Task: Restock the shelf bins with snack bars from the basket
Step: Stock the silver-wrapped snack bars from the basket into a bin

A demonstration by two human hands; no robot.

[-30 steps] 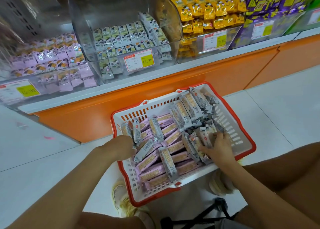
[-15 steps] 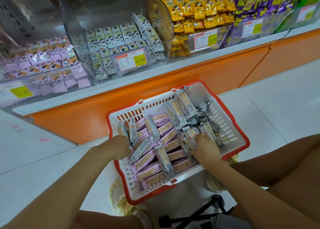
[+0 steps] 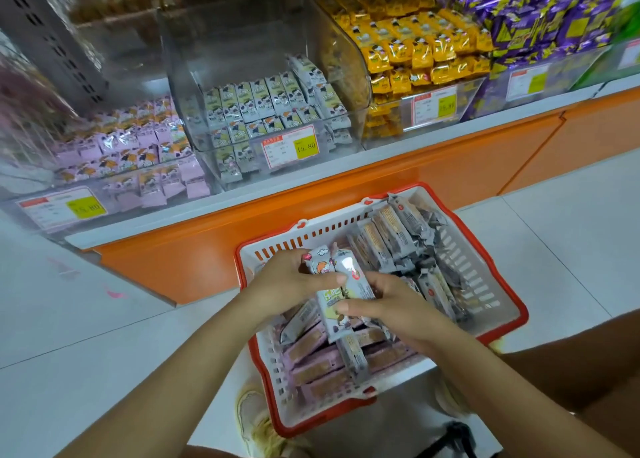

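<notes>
Grey and pink wrapped snack bars [image 3: 388,239] heaped in red-rimmed white basket [image 3: 485,277] below clear shelf bins [image 3: 263,111].

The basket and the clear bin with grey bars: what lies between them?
In the head view, only the orange shelf base and its pale ledge separate the basket from the clear bin.

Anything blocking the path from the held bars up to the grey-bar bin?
Nothing visible. Both hands, left and right, hold bars above the basket. The bin stands behind it, top open; only its clear front wall must be cleared.
</notes>
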